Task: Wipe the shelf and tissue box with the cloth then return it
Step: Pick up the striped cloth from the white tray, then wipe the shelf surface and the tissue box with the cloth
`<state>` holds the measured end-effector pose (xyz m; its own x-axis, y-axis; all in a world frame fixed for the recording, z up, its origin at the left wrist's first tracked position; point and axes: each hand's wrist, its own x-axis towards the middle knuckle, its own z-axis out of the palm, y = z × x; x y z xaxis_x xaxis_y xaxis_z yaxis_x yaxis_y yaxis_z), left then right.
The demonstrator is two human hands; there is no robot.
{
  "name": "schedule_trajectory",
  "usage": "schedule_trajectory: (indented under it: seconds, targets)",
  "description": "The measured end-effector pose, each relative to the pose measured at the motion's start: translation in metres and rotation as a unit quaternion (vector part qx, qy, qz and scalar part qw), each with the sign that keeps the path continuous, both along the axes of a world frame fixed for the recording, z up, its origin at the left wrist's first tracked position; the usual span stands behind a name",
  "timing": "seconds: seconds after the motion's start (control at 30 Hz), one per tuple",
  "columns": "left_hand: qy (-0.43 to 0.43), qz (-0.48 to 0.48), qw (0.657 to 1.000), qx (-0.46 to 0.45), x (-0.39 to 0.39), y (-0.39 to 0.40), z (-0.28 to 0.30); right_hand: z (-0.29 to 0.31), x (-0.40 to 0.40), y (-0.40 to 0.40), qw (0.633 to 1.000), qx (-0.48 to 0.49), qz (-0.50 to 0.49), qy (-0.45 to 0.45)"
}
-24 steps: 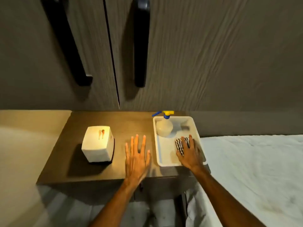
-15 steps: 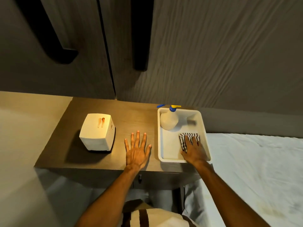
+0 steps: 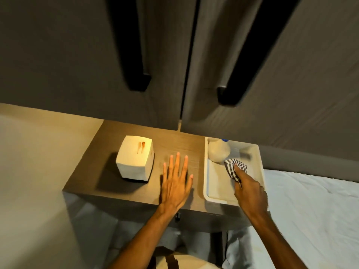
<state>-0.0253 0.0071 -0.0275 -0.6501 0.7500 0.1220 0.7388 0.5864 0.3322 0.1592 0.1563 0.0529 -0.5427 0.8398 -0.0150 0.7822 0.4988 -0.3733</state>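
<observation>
Brown wood-grain shelf [image 3: 124, 179] ran below 2 dark cabinet doors with long black handles [image 3: 134, 55]; the handles were blurred and cut off by the top edge of the frame.

White cube-shaped tissue box [image 3: 135, 158] stood upright on the left part of the shelf, apart from both hands. 2 orange streaks showed at its top slot; what they were could not be made out.

Left hand [image 3: 175, 188] lay flat, palm down, on the bare wood between the box and the white rectangular plastic tray [image 3: 258, 162]. Its fingers [image 3: 177, 164] were spread and straight, holding nothing.

Right hand [image 3: 249, 191] reached into the tray. Its fingers [image 3: 240, 171] were pinching the black-and-white striped cloth [image 3: 234, 166], bunched up in the tray's middle, just beside the pale round-bellied spray bottle [image 3: 218, 152]. The thumb and the lower fingers were hidden under the hand and cloth, so the exact grip could not be told. Whether the cloth was lifted clear of the tray floor was unclear.

The bottle sat in the tray's far left corner; only a blue bit of its cap showed, the rest of its top lost against the cabinet's shadow.

White rumpled bedsheet [image 3: 310, 210] lay to the right, meeting the shelf's end. The tray's near right corner was hidden by the right wrist.
</observation>
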Motion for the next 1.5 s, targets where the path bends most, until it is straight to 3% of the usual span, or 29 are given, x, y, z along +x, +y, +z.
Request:
schedule_trajectory:
  seconds: [0.13,0.23,0.33,0.5,0.6,0.87,1.03,1.2,1.4,1.5]
  targets:
    - [0.086,-0.006,0.988,0.13,-0.037,-0.022,0.054,0.021,-0.053,-0.046,0.992,0.036,0.085,0.086]
    - [0.102,0.055,0.981,0.155,-0.092,-0.052,0.088,0.049,-0.116,-0.088,0.983,0.029,0.129,0.128]
    - [0.083,0.078,0.99,0.082,-0.151,-0.087,0.092,0.064,-0.174,-0.129,0.978,0.044,0.166,0.118]
    - [-0.001,-0.01,0.999,-0.041,-0.204,-0.12,0.065,0.06,-0.239,-0.176,0.988,0.035,0.144,0.049]
    - [-0.008,-0.049,0.997,-0.051,-0.215,-0.123,0.056,0.041,-0.247,-0.196,0.988,0.015,0.152,0.032]
    - [-0.038,-0.083,0.995,-0.028,-0.212,-0.123,0.045,0.005,-0.249,-0.209,0.982,0.086,0.157,0.056]
    - [-0.025,-0.066,0.998,0.003,-0.209,-0.125,0.05,-0.006,-0.265,-0.186,0.977,0.035,0.18,0.111]
    - [-0.029,-0.026,0.999,0.01,-0.202,-0.123,0.052,-0.012,-0.253,-0.199,0.979,-0.058,0.087,0.178]
    - [-0.015,-0.063,0.996,-0.056,-0.207,-0.123,0.045,-0.015,-0.255,-0.219,0.981,0.071,0.162,0.075]
    - [0.005,-0.06,0.997,-0.042,-0.209,-0.125,0.046,0.002,-0.273,-0.185,0.98,0.039,0.188,0.059]
